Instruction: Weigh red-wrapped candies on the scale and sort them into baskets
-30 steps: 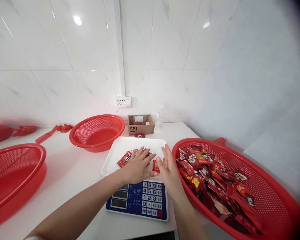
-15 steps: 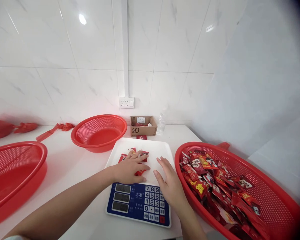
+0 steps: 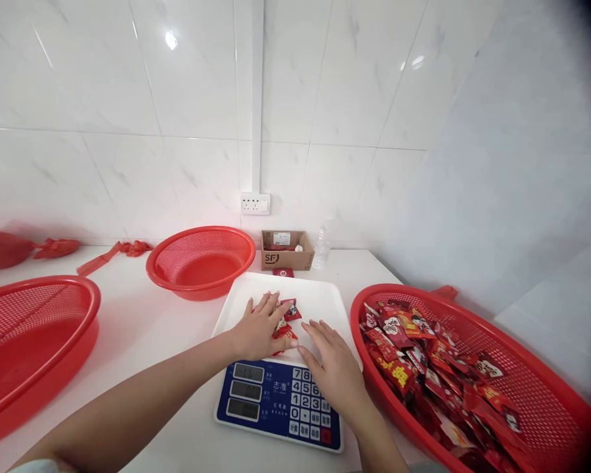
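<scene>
My left hand (image 3: 259, 328) lies flat, fingers spread, on a few red snack packets (image 3: 288, 311) on the white tray (image 3: 320, 295) of a blue-faced electronic scale (image 3: 276, 399). My right hand (image 3: 333, 365) rests open beside it at the tray's front edge, over the scale's keypad, thumb almost touching the left hand's thumb. Neither hand grips anything. Just right of my right hand stands a red basket (image 3: 532, 374) piled with many red snack packets (image 3: 423, 368).
An empty red basket (image 3: 201, 259) stands behind the scale to the left, and another (image 3: 29, 341) sits at the far left. A small cardboard box (image 3: 286, 249), a clear bottle (image 3: 322, 246) and a wall socket (image 3: 255, 203) are at the back. Red bags (image 3: 54, 248) lie by the wall.
Both hands have slid down and toward me across the tray, drawing the packets together under my left hand. My right hand turned from edge-on to palm-down. The camera drifted slightly left.
</scene>
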A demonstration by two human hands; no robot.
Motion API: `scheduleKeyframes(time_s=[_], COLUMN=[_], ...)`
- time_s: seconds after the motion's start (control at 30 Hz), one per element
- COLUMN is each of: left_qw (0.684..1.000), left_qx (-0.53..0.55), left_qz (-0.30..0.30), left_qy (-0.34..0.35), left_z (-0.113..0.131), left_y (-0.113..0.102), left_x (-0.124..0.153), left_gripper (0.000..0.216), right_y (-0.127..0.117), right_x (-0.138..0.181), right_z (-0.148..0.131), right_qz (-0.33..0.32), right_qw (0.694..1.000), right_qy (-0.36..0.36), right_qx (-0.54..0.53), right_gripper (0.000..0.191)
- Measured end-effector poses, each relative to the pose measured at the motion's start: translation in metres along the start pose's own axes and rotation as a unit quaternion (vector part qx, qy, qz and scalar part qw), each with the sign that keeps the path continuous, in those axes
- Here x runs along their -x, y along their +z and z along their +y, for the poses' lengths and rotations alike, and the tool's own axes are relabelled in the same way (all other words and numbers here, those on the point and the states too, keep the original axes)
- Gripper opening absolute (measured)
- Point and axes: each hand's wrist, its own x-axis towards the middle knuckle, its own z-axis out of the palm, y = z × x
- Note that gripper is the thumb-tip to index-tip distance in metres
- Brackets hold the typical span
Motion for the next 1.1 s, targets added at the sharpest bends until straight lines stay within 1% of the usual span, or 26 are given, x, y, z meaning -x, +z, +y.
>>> scheduleKeyframes(time_s=[0.1, 0.2, 0.3, 0.37, 0.43, 0.53, 0.6, 0.67, 0.77, 0.83, 0.9, 0.97, 1.03, 1.1], left_qw=[0.999, 0.996, 0.991, 0.989, 0.989, 0.994, 0.998, 0.999, 1.0, 0.999, 0.999, 0.997, 0.993, 0.988], left_qx=[-0.001, 0.003, 0.009, 0.013, 0.017, 0.023, 0.025, 0.025, 0.021, 0.02, 0.024, 0.032, 0.041, 0.05], left_qz=[0.009, 0.019, 0.01, -0.007, -0.02, -0.021, -0.015, -0.014, -0.021, -0.026, -0.033, -0.049, -0.077, -0.107], left_qy=[0.036, 0.085, 0.133, 0.15, 0.148, 0.107, 0.064, 0.026, 0.001, 0.004, 0.023, 0.052, 0.083, 0.103], left_z=[-0.001, -0.009, -0.02, -0.026, -0.03, -0.034, -0.033, -0.03, -0.025, -0.024, -0.026, -0.031, -0.038, -0.042], left_y=[0.002, 0.0, -0.007, -0.015, -0.021, -0.024, -0.021, -0.015, -0.006, -0.004, -0.007, -0.015, -0.026, -0.038], left_x=[-0.01, -0.018, -0.022, -0.023, -0.021, -0.012, -0.006, 0.0, 0.004, 0.003, 0.0, -0.005, -0.009, -0.013], left_gripper=[0.078, 0.069, 0.065, 0.062, 0.063, 0.076, 0.085, 0.09, 0.088, 0.081, 0.074, 0.069, 0.063, 0.064], right_y=[-0.001, -0.001, -0.002, -0.002, -0.002, -0.001, 0.0, 0.001, 0.002, 0.002, 0.001, 0.0, 0.0, -0.001], right_x=[0.001, 0.001, 0.002, 0.002, 0.003, 0.003, 0.003, 0.002, 0.001, 0.001, 0.001, 0.002, 0.002, 0.003], right_z=[0.0, -0.001, -0.002, -0.002, -0.002, -0.001, -0.001, 0.0, -0.001, -0.001, -0.002, -0.002, -0.002, -0.002], right_qz=[-0.003, -0.006, -0.008, -0.008, -0.007, -0.003, -0.001, 0.002, 0.004, 0.002, 0.0, -0.001, -0.003, -0.004], right_qw=[1.0, 1.0, 1.0, 1.0, 1.0, 1.0, 1.0, 1.0, 1.0, 1.0, 1.0, 1.0, 1.0, 1.0], right_qy=[0.0, 0.001, 0.003, 0.004, 0.003, 0.002, 0.0, -0.001, 0.0, 0.0, 0.0, 0.001, 0.002, 0.002], right_qx=[0.01, 0.017, 0.022, 0.024, 0.026, 0.025, 0.024, 0.022, 0.022, 0.023, 0.025, 0.027, 0.028, 0.028], right_gripper=[0.045, 0.045, 0.046, 0.047, 0.047, 0.047, 0.046, 0.045, 0.045, 0.046, 0.047, 0.047, 0.047, 0.047])
